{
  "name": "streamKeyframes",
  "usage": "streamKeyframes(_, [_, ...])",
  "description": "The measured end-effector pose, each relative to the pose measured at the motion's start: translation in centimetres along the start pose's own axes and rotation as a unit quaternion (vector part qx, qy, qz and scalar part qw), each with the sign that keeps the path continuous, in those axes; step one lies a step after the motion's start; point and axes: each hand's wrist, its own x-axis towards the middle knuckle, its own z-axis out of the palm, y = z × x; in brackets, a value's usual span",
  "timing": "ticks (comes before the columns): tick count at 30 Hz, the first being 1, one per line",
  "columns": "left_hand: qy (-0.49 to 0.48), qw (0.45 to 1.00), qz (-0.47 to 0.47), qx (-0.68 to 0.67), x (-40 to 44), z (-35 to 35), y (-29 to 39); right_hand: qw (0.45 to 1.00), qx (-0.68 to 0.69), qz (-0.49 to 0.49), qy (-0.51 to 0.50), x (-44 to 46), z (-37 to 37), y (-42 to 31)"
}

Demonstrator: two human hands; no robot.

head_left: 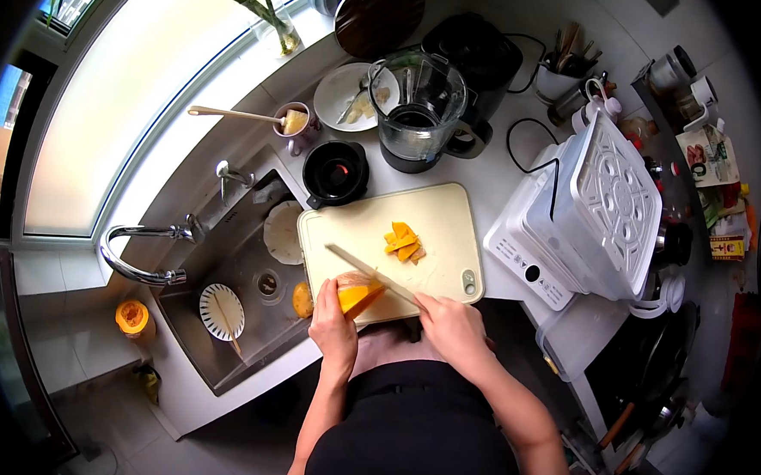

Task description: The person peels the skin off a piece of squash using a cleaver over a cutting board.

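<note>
My left hand [334,325] grips a chunk of pumpkin [358,297] at the near edge of the cream cutting board [450,215]. In my right hand [456,329] is a knife [370,272], its blade pointing up and left across the board and lying against the pumpkin. The exact contact of the edge with the flesh is hard to make out. A small pile of cut pumpkin pieces [404,241] sits on the board beyond the blade. Another rounded orange-yellow piece [302,300] lies left of my left hand, by the sink's edge.
Left of the board is the sink [258,351] with a striped bowl [222,312] and faucet [142,274]. Behind stand a black round container [336,173], a blender jug [417,110] and a white plate [341,93]. A white steamer [571,213] stands right. A hollowed pumpkin half [135,318] rests far left.
</note>
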Motion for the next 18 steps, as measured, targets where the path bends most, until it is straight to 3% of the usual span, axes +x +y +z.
streamKeyframes(3, [-0.032,0.998,-0.042,0.017,0.2,0.3,-0.4,0.999,-0.036,-0.014,-0.021,-3.0,-3.0,-0.3])
streamKeyframes(6, [0.006,1.000,0.016,-0.014,0.6,0.3,-0.4,0.997,-0.073,-0.024,-0.020,-4.2,-2.5,0.1])
streamKeyframes(18, [0.004,1.000,0.002,0.014,1.1,0.7,-0.1,0.993,-0.099,-0.024,-0.064,-3.3,-1.8,-0.1])
